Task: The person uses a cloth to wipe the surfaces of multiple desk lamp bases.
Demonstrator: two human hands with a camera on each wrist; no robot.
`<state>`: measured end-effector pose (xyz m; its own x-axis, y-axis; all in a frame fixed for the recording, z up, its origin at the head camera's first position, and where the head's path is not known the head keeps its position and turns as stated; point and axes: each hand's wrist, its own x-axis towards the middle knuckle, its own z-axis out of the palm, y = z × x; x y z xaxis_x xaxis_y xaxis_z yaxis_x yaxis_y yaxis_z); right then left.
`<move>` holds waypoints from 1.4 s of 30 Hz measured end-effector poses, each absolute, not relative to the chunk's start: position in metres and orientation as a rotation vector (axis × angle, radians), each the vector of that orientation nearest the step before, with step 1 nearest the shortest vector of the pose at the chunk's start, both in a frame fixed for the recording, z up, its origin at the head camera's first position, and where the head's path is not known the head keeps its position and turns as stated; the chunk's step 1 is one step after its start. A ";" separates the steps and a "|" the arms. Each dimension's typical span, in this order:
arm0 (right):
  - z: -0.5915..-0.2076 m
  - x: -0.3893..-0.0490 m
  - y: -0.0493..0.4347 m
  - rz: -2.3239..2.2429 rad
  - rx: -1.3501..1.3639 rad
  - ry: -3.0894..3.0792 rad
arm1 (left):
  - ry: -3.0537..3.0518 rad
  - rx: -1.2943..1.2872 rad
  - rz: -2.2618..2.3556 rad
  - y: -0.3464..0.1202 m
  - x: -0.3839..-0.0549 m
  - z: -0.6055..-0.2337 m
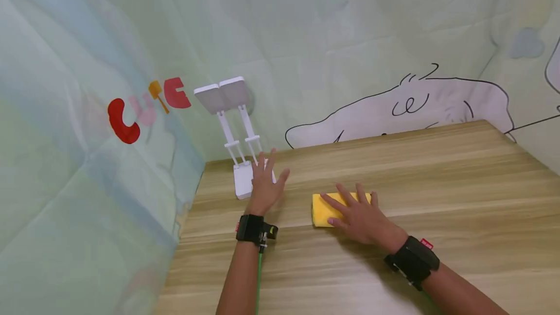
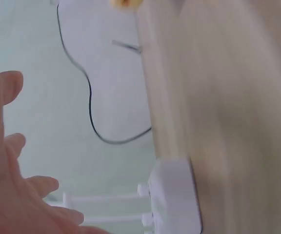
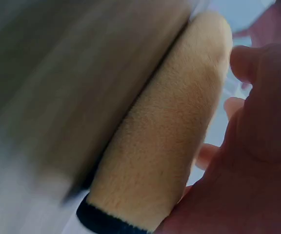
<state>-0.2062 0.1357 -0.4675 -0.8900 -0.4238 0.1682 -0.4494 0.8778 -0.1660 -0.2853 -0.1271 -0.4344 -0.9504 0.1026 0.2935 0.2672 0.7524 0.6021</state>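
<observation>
A folded yellow towel (image 1: 320,210) with a plush face and a dark edge lies on the wooden table. Over it my right hand (image 1: 365,220) is spread, fingers apart and overlapping its top in the head view. Seen from the right wrist, the towel (image 3: 155,131) fills the middle, right beside the palm and fingertips. My left hand (image 1: 264,188) hovers with fingers spread in front of two white folding stands (image 1: 242,181), partly hiding the right one's base. In the left wrist view, a white base (image 2: 174,200) shows below the fingers, and nothing is in that hand.
The wood-grain table (image 1: 437,183) reaches back to a pale printed cloth backdrop (image 1: 372,28). More cloth (image 1: 65,159) hangs along the left edge. Each wrist wears a black strap, and a green cable (image 1: 259,276) runs along the left forearm.
</observation>
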 end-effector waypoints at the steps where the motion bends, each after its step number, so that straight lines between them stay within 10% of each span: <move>1: -0.469 -0.205 0.136 0.295 0.697 -2.918 | -2.672 -0.304 -1.026 -0.135 -0.292 -0.432; 42: -0.468 -0.201 0.146 0.298 0.853 -2.876 | -2.330 -0.126 -1.298 -0.189 -0.396 -0.467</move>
<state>-0.2010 0.1456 -0.4683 -0.8324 -0.5252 0.1770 -0.5504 0.8210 -0.1519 -0.3960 -0.1886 -0.4674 -0.8866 -0.1432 0.4398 0.2985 0.5490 0.7807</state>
